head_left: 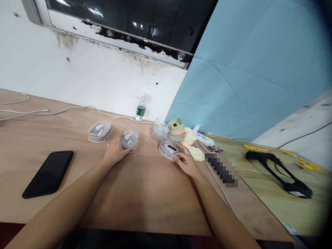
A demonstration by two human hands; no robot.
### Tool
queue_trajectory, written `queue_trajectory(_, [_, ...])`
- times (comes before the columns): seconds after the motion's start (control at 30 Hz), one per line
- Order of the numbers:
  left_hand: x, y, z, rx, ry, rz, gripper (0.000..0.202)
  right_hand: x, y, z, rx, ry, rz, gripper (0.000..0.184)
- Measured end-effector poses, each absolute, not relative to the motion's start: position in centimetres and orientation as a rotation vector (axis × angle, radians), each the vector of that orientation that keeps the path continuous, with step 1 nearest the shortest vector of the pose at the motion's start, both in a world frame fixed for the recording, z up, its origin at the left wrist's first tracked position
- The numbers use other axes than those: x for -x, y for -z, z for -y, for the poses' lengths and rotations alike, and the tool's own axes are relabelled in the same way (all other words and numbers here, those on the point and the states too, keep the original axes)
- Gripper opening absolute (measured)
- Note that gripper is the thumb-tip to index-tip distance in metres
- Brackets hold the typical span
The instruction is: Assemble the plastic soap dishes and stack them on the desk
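My left hand (116,150) is closed around the near left side of a small grey oval container (130,138), which rests on the wooden table under a clear lid with a pale label. My right hand (187,160) grips the right side of a grey oval case part (167,148) with a dark slot in its top. A similar lidded oval container (100,131) sits farther left, apart from both hands. Behind my right hand stand stacked green, peach and grey oval rings (176,129), with cream oval pieces (195,153) beside them. Some of my fingertips are hidden.
A black phone (48,174) lies at the left. Toward the wall are a water bottle (140,110), clear plastic pieces (159,129), a white cable (70,108) and a power strip (205,139). At the right lie a pixelated dark object (221,169) and a black strap-like frame (281,174).
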State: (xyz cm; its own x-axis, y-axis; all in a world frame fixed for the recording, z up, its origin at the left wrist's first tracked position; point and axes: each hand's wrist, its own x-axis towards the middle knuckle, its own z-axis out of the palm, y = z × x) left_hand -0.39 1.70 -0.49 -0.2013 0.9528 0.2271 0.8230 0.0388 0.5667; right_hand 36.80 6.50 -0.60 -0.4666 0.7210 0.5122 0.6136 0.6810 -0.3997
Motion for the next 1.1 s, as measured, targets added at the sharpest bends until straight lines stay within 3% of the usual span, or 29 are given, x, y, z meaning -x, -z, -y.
queue_trajectory(0.87, [-0.8, -0.7, -0.2, -2.018, -1.343, -1.943, 0.069, -36.7, -0.1, -6.2, 0.956, 0.038, 2.193, 0.01])
queue_trajectory(1.1, [-2.6, -0.1, 1.2, -2.095, -1.438, -1.523, 0.055, -32.8, 0.3, -3.8, 0.815, 0.237, 2.198, 0.056])
